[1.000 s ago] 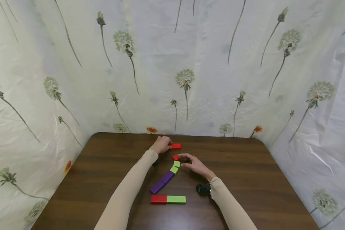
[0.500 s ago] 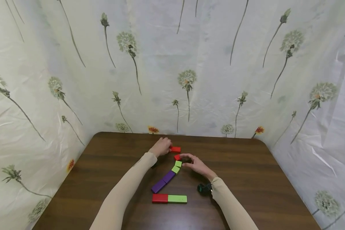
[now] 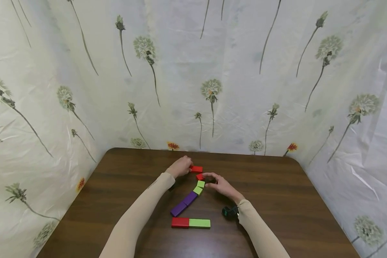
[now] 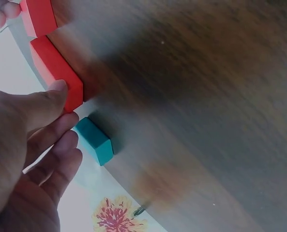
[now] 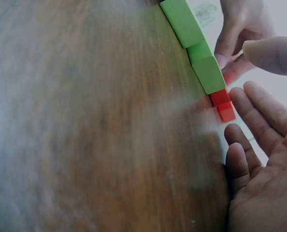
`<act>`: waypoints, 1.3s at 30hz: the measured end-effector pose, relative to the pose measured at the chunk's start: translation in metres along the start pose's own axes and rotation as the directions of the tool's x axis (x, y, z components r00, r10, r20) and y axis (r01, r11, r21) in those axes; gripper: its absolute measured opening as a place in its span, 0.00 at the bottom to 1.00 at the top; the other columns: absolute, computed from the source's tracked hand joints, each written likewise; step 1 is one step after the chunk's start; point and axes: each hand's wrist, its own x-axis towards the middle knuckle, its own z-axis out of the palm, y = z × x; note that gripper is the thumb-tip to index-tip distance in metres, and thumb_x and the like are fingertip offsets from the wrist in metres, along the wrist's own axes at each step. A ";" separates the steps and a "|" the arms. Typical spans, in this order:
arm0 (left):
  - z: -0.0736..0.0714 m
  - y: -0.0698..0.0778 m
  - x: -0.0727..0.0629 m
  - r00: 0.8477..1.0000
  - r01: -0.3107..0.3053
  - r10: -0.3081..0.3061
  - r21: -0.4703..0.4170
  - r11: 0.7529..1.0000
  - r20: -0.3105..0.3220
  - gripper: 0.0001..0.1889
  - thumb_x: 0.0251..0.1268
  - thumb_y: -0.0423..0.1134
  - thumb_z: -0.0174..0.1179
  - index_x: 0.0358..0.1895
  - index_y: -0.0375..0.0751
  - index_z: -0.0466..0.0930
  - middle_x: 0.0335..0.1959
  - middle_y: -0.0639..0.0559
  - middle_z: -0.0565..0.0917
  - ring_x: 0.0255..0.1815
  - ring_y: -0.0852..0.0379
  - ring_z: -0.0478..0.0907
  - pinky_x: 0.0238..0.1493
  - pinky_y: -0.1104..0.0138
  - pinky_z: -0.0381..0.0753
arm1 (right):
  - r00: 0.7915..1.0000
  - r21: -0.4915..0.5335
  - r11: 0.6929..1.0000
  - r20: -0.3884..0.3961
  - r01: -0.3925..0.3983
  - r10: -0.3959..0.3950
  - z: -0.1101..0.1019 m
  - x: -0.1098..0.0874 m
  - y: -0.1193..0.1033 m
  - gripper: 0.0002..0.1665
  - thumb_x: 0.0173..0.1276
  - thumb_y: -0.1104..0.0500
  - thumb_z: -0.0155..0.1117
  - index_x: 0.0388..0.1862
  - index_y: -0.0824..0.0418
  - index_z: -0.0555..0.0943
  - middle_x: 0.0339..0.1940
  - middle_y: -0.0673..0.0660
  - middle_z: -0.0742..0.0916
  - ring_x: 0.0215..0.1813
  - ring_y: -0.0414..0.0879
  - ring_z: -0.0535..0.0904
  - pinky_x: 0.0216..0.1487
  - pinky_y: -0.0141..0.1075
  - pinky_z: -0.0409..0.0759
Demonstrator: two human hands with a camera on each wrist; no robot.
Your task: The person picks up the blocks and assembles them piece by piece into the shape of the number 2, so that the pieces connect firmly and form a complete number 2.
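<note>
My left hand [image 3: 180,167] pinches a long red block [image 3: 197,169] near the back of the table. In the left wrist view its thumb lies on the block's face [image 4: 61,77]. A teal block [image 4: 94,139] stands just past those fingertips. My right hand [image 3: 221,186] reaches in from the right with fingers loosely extended, index fingertip at a smaller red block [image 3: 200,177]. Two light green blocks [image 3: 198,190] and two purple blocks [image 3: 184,203] continue the curved row from there toward me, some touching end to end.
Closer to me, a red block [image 3: 180,222] and a light green block [image 3: 200,223] lie end to end, crosswise. A floral curtain [image 3: 193,107] hangs behind the dark wooden table [image 3: 277,200]. A black band [image 3: 229,211] is at my right wrist.
My left hand has drawn the long red block toward me, closer to the smaller red block. The right hand stays by the smaller block. The head view has shifted slightly.
</note>
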 end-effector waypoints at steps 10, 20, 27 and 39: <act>-0.003 0.000 -0.004 1.000 0.000 0.001 -0.043 0.999 0.011 0.07 0.65 0.37 0.62 0.42 0.39 0.85 0.39 0.49 0.83 0.43 0.52 0.75 0.50 0.63 0.74 | 0.999 -0.006 1.000 0.023 0.023 -0.023 -0.005 -0.002 -0.007 0.29 0.71 0.57 0.60 0.69 0.59 0.68 0.66 0.61 0.76 0.67 0.59 0.69 0.60 0.51 0.66; -0.004 0.000 -0.007 0.999 0.010 -0.006 -0.101 0.995 0.036 0.10 0.66 0.38 0.62 0.45 0.38 0.85 0.42 0.48 0.83 0.46 0.51 0.75 0.53 0.62 0.74 | 0.999 -0.011 1.000 -0.016 0.028 -0.028 -0.003 0.000 0.004 0.27 0.69 0.53 0.63 0.66 0.50 0.72 0.64 0.54 0.78 0.65 0.53 0.71 0.59 0.48 0.67; -0.006 0.002 -0.011 0.999 -0.001 0.005 -0.109 0.994 0.033 0.10 0.65 0.38 0.62 0.45 0.38 0.85 0.42 0.48 0.83 0.46 0.51 0.75 0.53 0.62 0.74 | 0.999 -0.013 0.999 -0.009 0.033 -0.033 -0.002 0.000 0.005 0.27 0.69 0.54 0.62 0.66 0.51 0.72 0.64 0.55 0.78 0.66 0.53 0.70 0.59 0.48 0.67; -0.003 -0.001 -0.011 0.998 0.015 -0.008 -0.111 0.994 0.063 0.12 0.67 0.40 0.61 0.48 0.40 0.85 0.43 0.49 0.82 0.47 0.52 0.74 0.53 0.62 0.73 | 0.998 0.020 0.998 0.041 0.051 -0.052 -0.005 -0.011 -0.025 0.28 0.71 0.62 0.58 0.68 0.65 0.68 0.66 0.66 0.75 0.65 0.63 0.69 0.56 0.46 0.68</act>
